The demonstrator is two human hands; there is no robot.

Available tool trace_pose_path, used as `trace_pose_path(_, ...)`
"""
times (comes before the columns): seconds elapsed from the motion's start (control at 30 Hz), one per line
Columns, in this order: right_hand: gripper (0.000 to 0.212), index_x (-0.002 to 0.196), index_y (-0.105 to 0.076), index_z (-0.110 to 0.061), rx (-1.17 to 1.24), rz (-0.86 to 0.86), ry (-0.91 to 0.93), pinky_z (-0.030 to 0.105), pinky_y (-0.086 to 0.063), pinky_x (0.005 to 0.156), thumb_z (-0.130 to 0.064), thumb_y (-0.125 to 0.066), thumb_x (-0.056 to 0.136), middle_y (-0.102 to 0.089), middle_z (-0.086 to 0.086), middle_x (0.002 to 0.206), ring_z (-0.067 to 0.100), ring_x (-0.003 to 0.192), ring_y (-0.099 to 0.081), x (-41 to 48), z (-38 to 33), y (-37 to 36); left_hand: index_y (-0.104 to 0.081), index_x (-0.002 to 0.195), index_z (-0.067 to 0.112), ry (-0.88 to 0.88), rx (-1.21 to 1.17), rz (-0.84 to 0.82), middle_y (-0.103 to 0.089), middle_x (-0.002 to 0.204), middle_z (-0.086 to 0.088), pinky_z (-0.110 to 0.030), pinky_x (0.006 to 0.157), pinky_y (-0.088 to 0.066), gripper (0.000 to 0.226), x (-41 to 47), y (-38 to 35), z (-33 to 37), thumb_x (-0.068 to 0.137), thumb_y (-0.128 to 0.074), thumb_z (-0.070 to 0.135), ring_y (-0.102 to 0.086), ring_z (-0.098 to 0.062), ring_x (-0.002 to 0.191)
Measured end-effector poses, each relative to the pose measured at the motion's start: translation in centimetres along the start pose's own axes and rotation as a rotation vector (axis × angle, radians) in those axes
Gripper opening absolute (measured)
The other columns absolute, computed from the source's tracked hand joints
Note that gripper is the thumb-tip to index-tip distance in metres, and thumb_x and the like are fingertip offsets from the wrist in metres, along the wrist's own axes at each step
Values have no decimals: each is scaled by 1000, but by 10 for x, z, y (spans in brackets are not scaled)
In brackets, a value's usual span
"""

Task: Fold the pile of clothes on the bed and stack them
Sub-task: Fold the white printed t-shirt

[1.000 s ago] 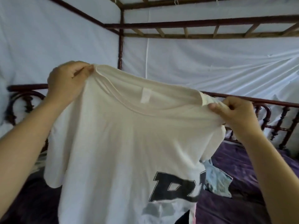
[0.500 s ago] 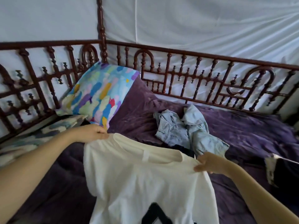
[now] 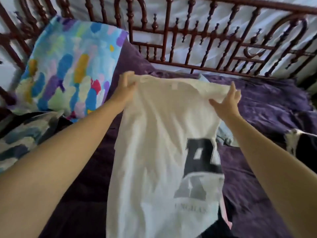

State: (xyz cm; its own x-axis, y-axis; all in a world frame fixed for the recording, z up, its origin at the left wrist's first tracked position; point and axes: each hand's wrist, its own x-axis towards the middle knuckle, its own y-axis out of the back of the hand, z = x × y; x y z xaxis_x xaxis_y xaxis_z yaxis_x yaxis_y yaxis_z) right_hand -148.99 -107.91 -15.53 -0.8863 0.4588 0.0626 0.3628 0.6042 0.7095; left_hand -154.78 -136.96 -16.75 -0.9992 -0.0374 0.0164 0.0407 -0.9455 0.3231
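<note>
A white T-shirt with a black and grey print stretches out over the purple bedspread, collar end away from me. My left hand grips its far left shoulder. My right hand holds the far right shoulder, fingers partly spread over the cloth. A light blue garment peeks out from under the shirt's right edge. Dark and pink cloth shows under the shirt's lower right.
A colourful painted-pattern pillow leans at the back left, with a second patterned pillow in front of it. A dark red turned-wood bed rail runs along the back. A black-and-white garment lies at the right edge.
The shirt came down from being held up in the air and now spreads over the bed. Both hands moved forward and down with its shoulders; the view tilted down.
</note>
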Motion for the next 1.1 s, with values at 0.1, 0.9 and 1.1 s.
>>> trace_pose_path(0.1,90,150,7,-21,40,-186,-25,37,-10,114,-17,-61,90,16,15,155,25,145,9,-19,27,-25,9,147,36,97,129,-147,18,156,-6,-39,114,-20,86,-11,-13,-35,92,-57,29,-5,-22,145)
trace_pose_path(0.9,16,72,-54,-3,210,-223,-866,30,-33,58,-7,-57,87,-50,12,76,18,61,-41,-168,273,-108,-56,116,1,1036,-410,195,-60,104,-10,-36,97,-41,25,-208,-15,-253,92,-49,-1,-53,-23,102)
trace_pose_path(1.1,29,67,-37,-12,759,-41,-880,20,-49,48,5,-47,88,-44,8,69,18,61,-45,-157,246,-49,-56,83,14,925,-597,288,-58,83,-4,-11,44,-46,18,-217,23,-206,91,-49,0,-64,-9,57)
